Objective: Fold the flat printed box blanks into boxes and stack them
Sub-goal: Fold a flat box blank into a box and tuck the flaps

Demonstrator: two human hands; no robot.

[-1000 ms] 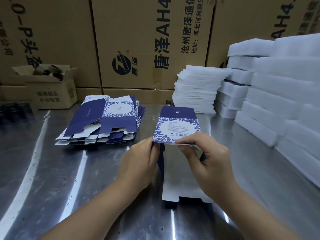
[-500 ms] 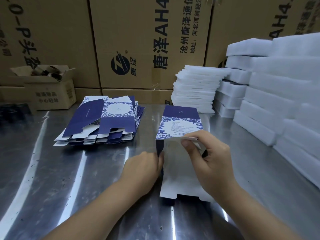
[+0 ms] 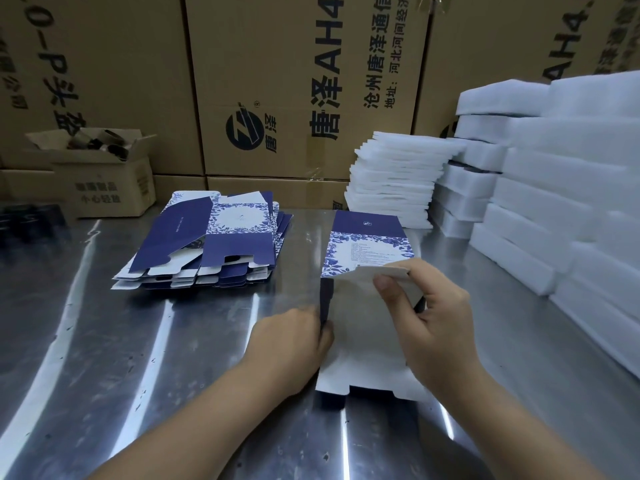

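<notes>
A blue-and-white printed box blank (image 3: 367, 247) lies on the steel table (image 3: 104, 341) in front of me, its white inner side (image 3: 360, 327) facing up near me. My right hand (image 3: 429, 323) pinches a white flap at the blank's right edge between thumb and fingers. My left hand (image 3: 291, 344) grips the blank's dark left edge. A loose pile of flat blanks (image 3: 207, 244) lies to the left at the back.
White foam sheets (image 3: 394, 181) are stacked behind the blank. Tall stacks of white foam blocks (image 3: 554, 202) line the right side. Big cardboard cartons (image 3: 294, 84) form the back wall. A small open carton (image 3: 100, 171) sits at back left.
The blank's far printed panel has dropped flatter toward the table. My left hand slid down its left edge toward me. My right hand lifted the white flap.
</notes>
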